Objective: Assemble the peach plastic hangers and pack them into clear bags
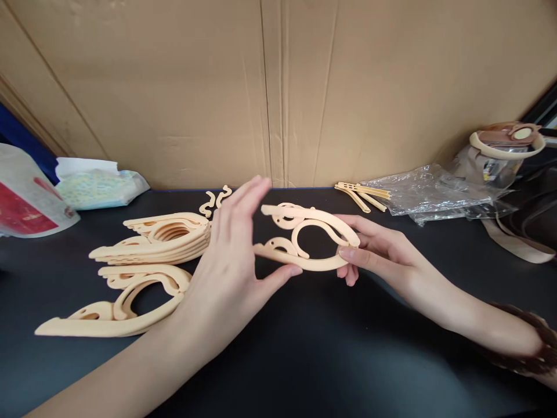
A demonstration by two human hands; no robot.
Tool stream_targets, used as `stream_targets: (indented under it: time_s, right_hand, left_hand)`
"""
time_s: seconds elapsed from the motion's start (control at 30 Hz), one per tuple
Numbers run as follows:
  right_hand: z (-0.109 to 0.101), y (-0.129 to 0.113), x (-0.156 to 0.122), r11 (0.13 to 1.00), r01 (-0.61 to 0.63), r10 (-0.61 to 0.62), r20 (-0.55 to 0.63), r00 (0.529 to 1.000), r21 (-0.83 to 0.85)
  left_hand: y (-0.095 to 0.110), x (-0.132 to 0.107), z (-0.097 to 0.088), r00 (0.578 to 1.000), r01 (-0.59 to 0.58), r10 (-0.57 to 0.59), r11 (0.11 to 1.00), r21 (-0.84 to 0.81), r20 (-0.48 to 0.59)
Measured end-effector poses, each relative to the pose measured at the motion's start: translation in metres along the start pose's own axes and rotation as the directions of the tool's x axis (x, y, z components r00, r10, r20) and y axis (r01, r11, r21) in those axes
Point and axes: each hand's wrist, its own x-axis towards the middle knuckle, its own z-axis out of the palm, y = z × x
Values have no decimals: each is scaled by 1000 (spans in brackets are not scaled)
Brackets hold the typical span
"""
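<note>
A beige plastic folding hanger [319, 265] is held up in front of me, its two arms folded so their tips point left. My right hand [385, 247] pinches its rounded joint end between thumb and fingers. My left hand [230, 261] is spread beside the tips, fingers raised and thumb along the lower arm; the fingers hide the end of that arm. Left of this hand lies a stack of similar folded hangers [152, 252]. Nearer me is another small pile of folded hangers [108, 329], partly covered by my left forearm.
Small S-shaped hooks [208, 203] lie behind the stack. Loose beige strips [363, 194] rest at the back right beside crumpled clear plastic bags [426, 188]. A lidded clear cup [500, 165] stands far right. At left are a tissue pack [102, 188] and a red-and-white package [32, 197]. Cardboard [195, 87] walls the back.
</note>
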Motion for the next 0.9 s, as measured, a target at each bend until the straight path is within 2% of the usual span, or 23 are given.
stream_targets:
  time_s: [0.07, 0.13, 0.2, 0.33, 0.53, 0.77, 0.9]
  right_hand:
    - [0, -1, -1, 1000, -5, 4, 41, 999, 9]
    - [0, -3, -2, 1000, -15, 13, 109, 994, 20]
    - [2, -5, -4, 1000, -26, 22, 178, 984, 15]
    - [5, -8, -6, 999, -32, 36, 226, 974, -22]
    - [4, -8, -6, 999, -35, 39, 247, 968, -19]
    - [4, -9, -7, 999, -28, 34, 308, 951, -23]
    - [4, -9, -8, 997, 49, -23, 345, 938, -67]
  left_hand:
    - [5, 0, -4, 984, -160, 149, 980, 122, 100]
    - [10, -1, -6, 951, -263, 231, 954, 147, 205]
    - [13, -2, -7, 926, -292, 251, 949, 116, 281]
    - [14, -5, -6, 909, -235, 198, 970, 59, 366]
    - [16, -7, -8, 916, -220, 189, 974, 48, 355]
    - [23, -6, -8, 916, -301, 244, 943, 144, 319]
    - [31, -3, -12, 909, -363, 283, 899, 244, 305]
